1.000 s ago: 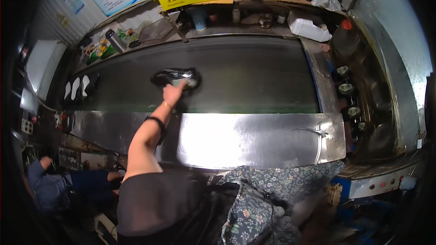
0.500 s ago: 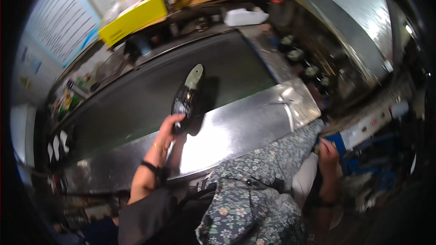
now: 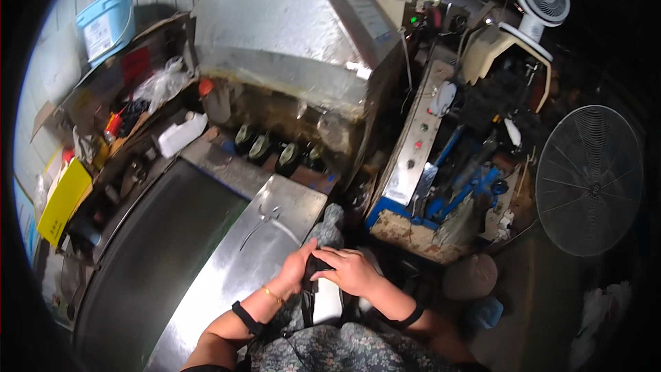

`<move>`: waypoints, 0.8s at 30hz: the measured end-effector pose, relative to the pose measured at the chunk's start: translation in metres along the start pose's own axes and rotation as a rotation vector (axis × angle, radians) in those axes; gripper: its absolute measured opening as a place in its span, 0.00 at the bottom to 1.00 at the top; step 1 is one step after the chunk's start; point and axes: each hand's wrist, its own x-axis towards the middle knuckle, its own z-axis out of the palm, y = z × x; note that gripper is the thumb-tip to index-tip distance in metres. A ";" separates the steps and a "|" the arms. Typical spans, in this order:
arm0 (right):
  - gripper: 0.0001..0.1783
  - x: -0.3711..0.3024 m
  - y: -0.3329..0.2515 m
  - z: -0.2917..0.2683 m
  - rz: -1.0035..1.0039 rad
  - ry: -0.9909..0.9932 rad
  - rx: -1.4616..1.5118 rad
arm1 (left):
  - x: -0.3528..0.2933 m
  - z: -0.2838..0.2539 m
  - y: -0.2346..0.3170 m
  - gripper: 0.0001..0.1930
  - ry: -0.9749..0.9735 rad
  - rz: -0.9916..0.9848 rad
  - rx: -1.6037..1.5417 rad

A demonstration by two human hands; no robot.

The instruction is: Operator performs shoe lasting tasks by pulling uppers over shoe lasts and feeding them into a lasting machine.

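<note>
My left hand (image 3: 297, 266) and my right hand (image 3: 349, 273) meet low in the middle, above my lap. Between them is a black shoe (image 3: 318, 266), mostly covered by my fingers, so its shape is hard to make out. The left hand grips it from the left side. My right thumb and bent fingers close on it from the right. Just below the hands shows a smooth white piece (image 3: 327, 301) whose kind I cannot tell. Flower-patterned cloth (image 3: 323, 348) covers my lap.
Left of my hands runs a dark conveyor belt (image 3: 165, 248) with a metal ledge (image 3: 227, 262). Several shoes on green lasts (image 3: 260, 147) stand under a metal hood (image 3: 275, 34). A blue-framed machine (image 3: 458, 172) and a large round fan (image 3: 592, 179) stand to the right.
The view has swung to the right. My left hand has brought the black shoe from over the belt to my lap, and my right hand has come onto it.
</note>
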 end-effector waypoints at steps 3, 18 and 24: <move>0.25 -0.005 0.012 -0.035 0.183 -0.180 0.109 | 0.008 0.025 -0.004 0.17 -0.121 -0.036 0.095; 0.21 0.002 0.061 -0.011 0.408 -0.323 0.311 | 0.041 0.011 -0.034 0.18 -0.068 -0.115 -0.044; 0.28 0.006 0.076 0.024 0.615 -0.234 0.340 | 0.065 -0.006 -0.039 0.22 0.097 0.605 0.314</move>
